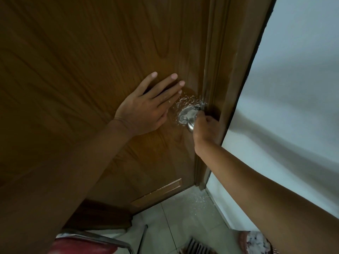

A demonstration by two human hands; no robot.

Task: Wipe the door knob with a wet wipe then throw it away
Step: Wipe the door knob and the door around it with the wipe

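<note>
A silver door knob (190,127) with a round plate (187,115) sits near the right edge of a brown wooden door (91,52). White specks surround the plate. My right hand (206,129) is closed over the right side of the knob. Its fingertips press a small pale bit, apparently the wet wipe (199,109), against the plate's upper right edge; most of the wipe is hidden under the fingers. My left hand (146,110) lies flat on the door just left of the knob, fingers spread, holding nothing.
The door frame (229,70) and a white wall (293,88) stand right of the knob. Below is a pale tiled floor (183,217) with a vent grate (196,246). A metal-framed chair with a red seat (88,242) is at the bottom left.
</note>
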